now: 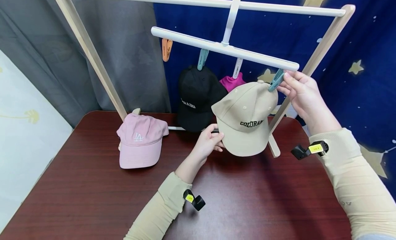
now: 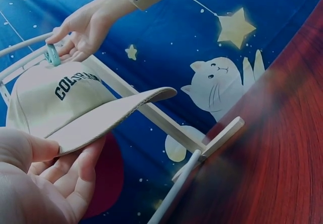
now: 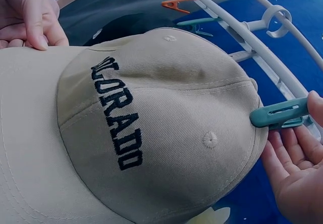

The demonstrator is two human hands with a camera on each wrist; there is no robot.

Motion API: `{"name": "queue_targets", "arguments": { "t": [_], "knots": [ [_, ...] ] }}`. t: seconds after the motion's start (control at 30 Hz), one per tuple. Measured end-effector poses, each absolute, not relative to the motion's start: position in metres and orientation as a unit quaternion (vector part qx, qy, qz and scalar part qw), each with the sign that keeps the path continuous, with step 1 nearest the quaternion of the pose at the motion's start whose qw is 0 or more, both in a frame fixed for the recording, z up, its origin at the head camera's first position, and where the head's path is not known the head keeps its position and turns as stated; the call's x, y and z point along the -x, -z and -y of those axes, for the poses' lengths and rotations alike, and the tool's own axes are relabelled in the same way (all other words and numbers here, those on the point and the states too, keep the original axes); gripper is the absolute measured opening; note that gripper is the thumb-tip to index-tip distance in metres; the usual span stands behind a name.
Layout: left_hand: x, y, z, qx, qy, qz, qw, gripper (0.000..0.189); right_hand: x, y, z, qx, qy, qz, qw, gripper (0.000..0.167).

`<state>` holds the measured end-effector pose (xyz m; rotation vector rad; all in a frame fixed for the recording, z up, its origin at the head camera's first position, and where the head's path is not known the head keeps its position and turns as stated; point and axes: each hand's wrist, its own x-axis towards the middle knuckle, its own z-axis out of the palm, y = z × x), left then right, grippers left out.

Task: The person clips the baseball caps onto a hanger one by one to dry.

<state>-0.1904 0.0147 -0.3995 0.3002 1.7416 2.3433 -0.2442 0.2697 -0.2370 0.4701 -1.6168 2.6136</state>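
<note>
A beige baseball cap (image 1: 252, 118) lettered COLORADO hangs tilted at the right end of a white clip hanger (image 1: 222, 48). My left hand (image 1: 206, 142) pinches the edge of its brim, thumb on top and fingers beneath, as the left wrist view shows. My right hand (image 1: 301, 92) holds the teal clothespin (image 3: 280, 112) between thumb and fingers. That clothespin's tip lies on the back edge of the cap's crown. Further left on the hanger, a black cap (image 1: 198, 95) hangs from another teal clip (image 1: 202, 59), and a magenta cap (image 1: 232, 82) from a white clip (image 1: 237, 68).
A pink LA cap (image 1: 142, 140) sits at the rack's left foot on the dark red table (image 1: 102, 202). An orange clip (image 1: 166, 50) hangs at the hanger's left end. The hanger hooks over the rack's white bar (image 1: 278, 8), between wooden posts (image 1: 89, 54).
</note>
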Motion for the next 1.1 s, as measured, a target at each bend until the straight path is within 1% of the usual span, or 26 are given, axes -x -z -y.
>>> {"name": "queue_targets", "arguments": {
  "t": [0.23, 0.5, 0.87, 1.1],
  "knots": [
    [0.192, 0.403, -0.016, -0.088, -0.794, -0.591, 0.112, 0.023, 0.243, 0.239, -0.269, -0.147, -0.821, 0.551, 0.027, 0.017],
    [0.192, 0.408, -0.017, -0.088, -0.789, -0.596, 0.119, 0.018, 0.243, 0.243, -0.269, -0.142, -0.805, 0.575, 0.043, 0.02],
    [0.192, 0.412, -0.019, -0.088, -0.783, -0.603, 0.125, 0.029, 0.244, 0.249, -0.269, -0.147, -0.791, 0.591, 0.058, 0.019],
    [0.192, 0.415, -0.02, -0.089, -0.778, -0.608, 0.133, 0.037, 0.244, 0.25, -0.271, -0.145, -0.793, 0.589, 0.051, 0.019]
  ]
}}
